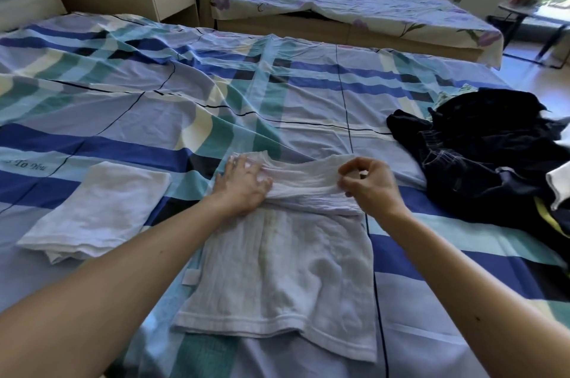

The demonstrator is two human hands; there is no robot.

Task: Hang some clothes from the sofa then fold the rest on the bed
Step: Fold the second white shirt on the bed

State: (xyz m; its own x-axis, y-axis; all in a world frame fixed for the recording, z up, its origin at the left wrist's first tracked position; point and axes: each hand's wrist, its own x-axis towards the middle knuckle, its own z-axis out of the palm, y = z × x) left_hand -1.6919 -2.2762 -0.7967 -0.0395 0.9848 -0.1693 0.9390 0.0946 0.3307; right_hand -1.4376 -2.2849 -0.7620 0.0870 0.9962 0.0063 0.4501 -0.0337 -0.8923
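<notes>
Left grip [243, 185] spread flat on the white shirt [277, 269], right grip [373, 189] pinching the fold between them: best drawn squarely nearer, edges aligned.

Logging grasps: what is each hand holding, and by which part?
The right hand pinches the white garment at its bunched far end; the left hand only presses it.
</notes>
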